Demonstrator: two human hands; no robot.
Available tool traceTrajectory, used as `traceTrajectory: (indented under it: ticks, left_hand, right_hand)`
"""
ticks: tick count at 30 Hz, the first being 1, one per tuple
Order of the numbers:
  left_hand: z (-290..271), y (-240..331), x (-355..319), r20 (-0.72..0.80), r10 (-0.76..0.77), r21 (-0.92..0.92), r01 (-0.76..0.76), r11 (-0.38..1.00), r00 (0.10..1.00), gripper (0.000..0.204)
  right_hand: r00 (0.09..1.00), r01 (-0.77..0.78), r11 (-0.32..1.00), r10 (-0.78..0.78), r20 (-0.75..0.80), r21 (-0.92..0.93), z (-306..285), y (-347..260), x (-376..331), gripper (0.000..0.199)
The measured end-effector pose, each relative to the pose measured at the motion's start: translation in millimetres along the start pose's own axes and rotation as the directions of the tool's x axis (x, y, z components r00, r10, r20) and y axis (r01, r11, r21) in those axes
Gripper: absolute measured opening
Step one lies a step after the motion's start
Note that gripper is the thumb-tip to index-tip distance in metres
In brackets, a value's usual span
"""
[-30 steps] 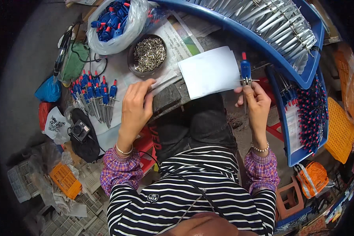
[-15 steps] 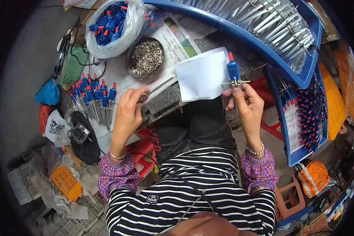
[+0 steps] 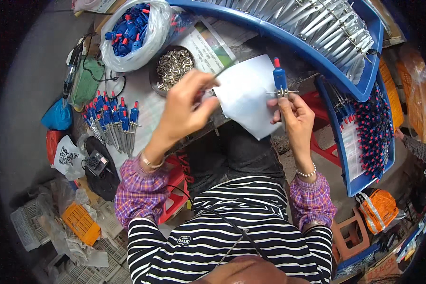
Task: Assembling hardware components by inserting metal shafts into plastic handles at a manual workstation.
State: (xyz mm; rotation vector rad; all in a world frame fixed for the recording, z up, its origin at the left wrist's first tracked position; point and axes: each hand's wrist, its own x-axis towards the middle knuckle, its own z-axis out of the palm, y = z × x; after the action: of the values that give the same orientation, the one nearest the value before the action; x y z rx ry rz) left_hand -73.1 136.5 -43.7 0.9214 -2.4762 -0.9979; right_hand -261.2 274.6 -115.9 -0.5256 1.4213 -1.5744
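Note:
My right hand (image 3: 296,116) pinches a drawing compass (image 3: 279,78) by its hinge, upright, with the blue head and red tip pointing away from me. A thin metal pin crosses its hinge, and my fingers partly hide the legs. In my closed left hand (image 3: 187,106) is a thin-shafted screwdriver (image 3: 226,67), smeared by motion, its handle mostly hidden in the fingers. Between the hands a white sheet of paper (image 3: 248,94) hangs over the bench edge. Beyond my left hand, a dark bowl (image 3: 152,80) holds many small metal rivets or screws.
Several finished-looking compasses (image 3: 113,116) lie at the left. A plastic bag (image 3: 158,28) of blue heads stands behind the bowl. A large blue tray (image 3: 312,59) of metal legs fills the far right; a second blue tray (image 3: 348,184) holds compasses. Red stools (image 3: 324,151) stand below.
My left hand has moved up and to the right with the screwdriver, towards the paper. The paper has shifted and its lower corner hangs lower. My right hand keeps the compass nearly in place.

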Motion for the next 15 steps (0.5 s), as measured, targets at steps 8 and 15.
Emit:
traceTrajectory:
  ticks: [8, 15]
  left_hand:
    - [46, 6, 27, 0.104, -0.015, 0.122, 0.002, 0.992, 0.995, 0.036]
    - [41, 5, 36, 0.102, -0.084, 0.032, 0.081, 0.996, 0.991, 0.019]
  right_hand:
    - [1.0, 0.016, 0.999, -0.017, 0.023, 0.043, 5, 4, 4, 0.019]
    - [0.998, 0.055, 0.996, -0.056, 0.007, 0.069, 0, -14, -7, 0.019]
